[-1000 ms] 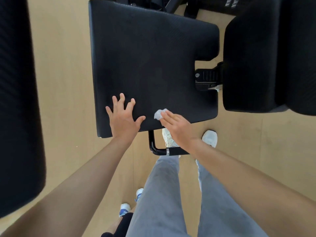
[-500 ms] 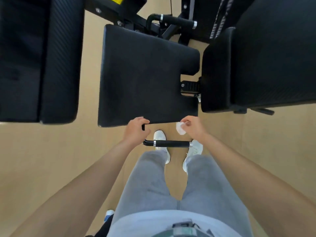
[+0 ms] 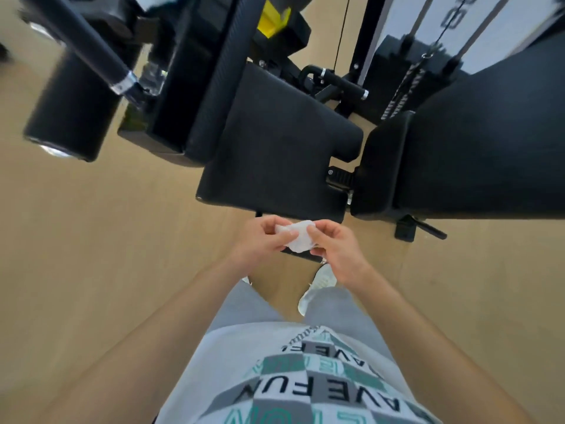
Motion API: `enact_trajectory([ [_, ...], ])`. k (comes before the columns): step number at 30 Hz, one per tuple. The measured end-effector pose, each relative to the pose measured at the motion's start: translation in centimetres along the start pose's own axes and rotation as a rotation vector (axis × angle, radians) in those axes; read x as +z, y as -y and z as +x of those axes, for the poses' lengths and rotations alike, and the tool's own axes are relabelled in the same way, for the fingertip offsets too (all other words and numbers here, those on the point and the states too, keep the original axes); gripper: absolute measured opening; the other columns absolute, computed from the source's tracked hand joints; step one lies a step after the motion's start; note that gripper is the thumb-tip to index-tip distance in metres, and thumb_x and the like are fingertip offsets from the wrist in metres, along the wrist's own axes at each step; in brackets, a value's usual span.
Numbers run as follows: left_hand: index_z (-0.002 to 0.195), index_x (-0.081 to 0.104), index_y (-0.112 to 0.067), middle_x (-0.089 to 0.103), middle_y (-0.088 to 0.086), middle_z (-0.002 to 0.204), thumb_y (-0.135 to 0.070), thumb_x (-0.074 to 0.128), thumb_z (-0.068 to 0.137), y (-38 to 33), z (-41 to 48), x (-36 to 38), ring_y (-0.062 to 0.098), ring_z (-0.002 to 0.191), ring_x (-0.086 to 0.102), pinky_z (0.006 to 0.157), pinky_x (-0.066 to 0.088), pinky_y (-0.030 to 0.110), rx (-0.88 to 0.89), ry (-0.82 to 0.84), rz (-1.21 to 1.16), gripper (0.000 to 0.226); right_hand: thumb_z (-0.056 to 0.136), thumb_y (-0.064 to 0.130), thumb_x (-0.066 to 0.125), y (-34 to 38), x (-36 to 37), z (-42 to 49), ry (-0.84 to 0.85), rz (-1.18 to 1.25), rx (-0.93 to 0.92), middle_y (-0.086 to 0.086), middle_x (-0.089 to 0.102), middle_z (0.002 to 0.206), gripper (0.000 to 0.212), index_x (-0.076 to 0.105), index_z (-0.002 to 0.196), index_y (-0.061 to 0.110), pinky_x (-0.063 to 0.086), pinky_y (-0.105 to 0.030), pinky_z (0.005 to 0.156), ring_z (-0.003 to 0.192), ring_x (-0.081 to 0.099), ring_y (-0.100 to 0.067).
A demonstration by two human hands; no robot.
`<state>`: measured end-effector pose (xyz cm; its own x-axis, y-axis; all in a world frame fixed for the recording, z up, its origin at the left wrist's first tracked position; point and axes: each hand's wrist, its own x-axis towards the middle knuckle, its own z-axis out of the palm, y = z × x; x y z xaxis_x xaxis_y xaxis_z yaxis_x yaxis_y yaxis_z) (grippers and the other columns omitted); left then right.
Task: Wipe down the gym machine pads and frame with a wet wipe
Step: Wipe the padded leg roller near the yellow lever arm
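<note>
A crumpled white wet wipe (image 3: 298, 240) is held between both hands, just in front of the near edge of the black seat pad (image 3: 275, 148). My left hand (image 3: 260, 241) pinches its left side and my right hand (image 3: 334, 249) pinches its right side. Neither hand touches the machine. The black back pad (image 3: 474, 148) stands to the right of the seat. A black pad (image 3: 195, 87) rises on the left, with a roller pad (image 3: 70, 108) and a black handle bar (image 3: 88, 47) beyond it.
The floor is light wood. Black frame tubes and a handle (image 3: 336, 81) sit behind the seat, with cables (image 3: 428, 44) at the top right. A black frame foot (image 3: 415, 229) juts out under the back pad. My legs and white shoes (image 3: 318, 286) are below my hands.
My left hand left the seat's front edge and joined the right hand on the wipe. Both hands drew back from the pad, and my view rose and pulled away from the machine.
</note>
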<state>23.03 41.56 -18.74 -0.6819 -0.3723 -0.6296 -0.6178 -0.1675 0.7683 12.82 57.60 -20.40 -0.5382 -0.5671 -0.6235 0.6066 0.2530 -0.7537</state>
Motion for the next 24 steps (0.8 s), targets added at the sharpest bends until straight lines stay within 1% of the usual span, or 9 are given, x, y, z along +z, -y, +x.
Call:
enact_trajectory([
  [3,0.093,0.077,-0.018,0.077,0.008,0.092,-0.021,0.077,0.092,-0.1,-0.9,-2.5,0.017,0.086,0.072,0.09,0.06,0.045,0.008,-0.051,-0.044,0.003,0.096,0.018,0.069,0.8,2.1,-0.1,-0.052,-0.012,-0.029,-0.019,0.073,0.099,0.019,0.069,0.098,-0.001,0.057,-0.049,0.09,0.095,0.069,-0.039],
  [7,0.092,0.076,-0.02,0.076,-0.003,0.091,-0.022,0.072,0.095,0.0,-2.1,-6.1,0.015,0.094,0.073,0.094,0.06,0.039,0.023,-0.165,-0.157,0.005,0.093,0.018,0.073,2.3,6.5,-0.4,-0.035,-0.037,-0.043,-0.017,0.068,0.092,0.021,0.062,0.087,0.001,0.058,-0.034,0.081,0.093,0.068,-0.028],
  [9,0.095,0.074,-0.017,0.076,0.0,0.095,-0.025,0.07,0.097,0.4,-2.5,-8.2,0.017,0.099,0.074,0.096,0.059,0.038,0.012,-0.163,-0.26,0.009,0.093,0.018,0.073,2.7,9.0,-0.4,0.035,-0.011,-0.033,-0.023,0.07,0.102,0.021,0.06,0.081,0.007,0.058,-0.04,0.089,0.1,0.07,-0.032],
  [12,0.098,0.069,-0.014,0.075,0.002,0.096,-0.028,0.063,0.101,0.9,-3.2,-11.9,0.016,0.096,0.074,0.085,0.061,0.031,-0.014,-0.142,-0.418,0.015,0.093,0.011,0.071,3.0,13.2,-0.1,0.084,0.039,0.014,-0.02,0.062,0.094,0.023,0.054,0.078,0.012,0.053,-0.051,0.098,0.101,0.068,-0.035],
  [14,0.095,0.064,-0.012,0.074,0.001,0.091,-0.027,0.06,0.104,1.0,-3.9,-14.8,0.013,0.087,0.074,0.075,0.059,0.025,-0.019,-0.146,-0.512,0.018,0.094,0.008,0.069,3.1,16.4,0.0,0.105,0.012,0.012,-0.011,0.065,0.092,0.016,0.056,0.085,0.012,0.053,-0.046,0.093,0.096,0.065,-0.029],
  [16,0.094,0.062,-0.012,0.073,0.001,0.088,-0.027,0.06,0.103,1.3,-4.5,-17.8,0.012,0.083,0.074,0.071,0.058,0.023,-0.004,-0.176,-0.555,0.018,0.096,0.008,0.068,3.3,19.6,0.1,0.142,-0.05,0.007,-0.006,0.068,0.097,0.007,0.063,0.1,0.009,0.057,-0.034,0.082,0.095,0.066,-0.023],
  [18,0.094,0.061,-0.012,0.071,0.001,0.087,-0.026,0.062,0.102,1.9,-5.0,-21.1,0.011,0.08,0.072,0.069,0.057,0.022,0.005,-0.207,-0.58,0.016,0.096,0.009,0.067,3.5,22.8,0.4,0.171,-0.151,0.003,-0.006,0.071,0.102,0.015,0.067,0.111,0.006,0.057,-0.029,0.077,0.092,0.068,-0.018],
  [22,0.09,0.063,-0.015,0.067,-0.002,0.085,-0.025,0.062,0.102,2.6,-5.9,-27.5,0.005,0.076,0.067,0.066,0.055,0.016,0.015,-0.248,-0.6,0.015,0.095,0.015,0.071,4.0,29.5,1.4,0.086,-0.362,-0.02,-0.011,0.07,0.1,0.015,0.072,0.105,0.004,0.06,-0.033,0.084,0.091,0.066,-0.019],
  [24,0.09,0.061,-0.016,0.066,-0.003,0.086,-0.025,0.061,0.103,2.8,-6.4,-30.4,0.007,0.081,0.065,0.072,0.056,0.018,0.031,-0.266,-0.628,0.015,0.095,0.018,0.07,4.3,32.6,2.0,0.045,-0.377,-0.025,-0.011,0.068,0.098,0.023,0.069,0.106,-0.002,0.06,-0.029,0.082,0.087,0.066,-0.017],
])
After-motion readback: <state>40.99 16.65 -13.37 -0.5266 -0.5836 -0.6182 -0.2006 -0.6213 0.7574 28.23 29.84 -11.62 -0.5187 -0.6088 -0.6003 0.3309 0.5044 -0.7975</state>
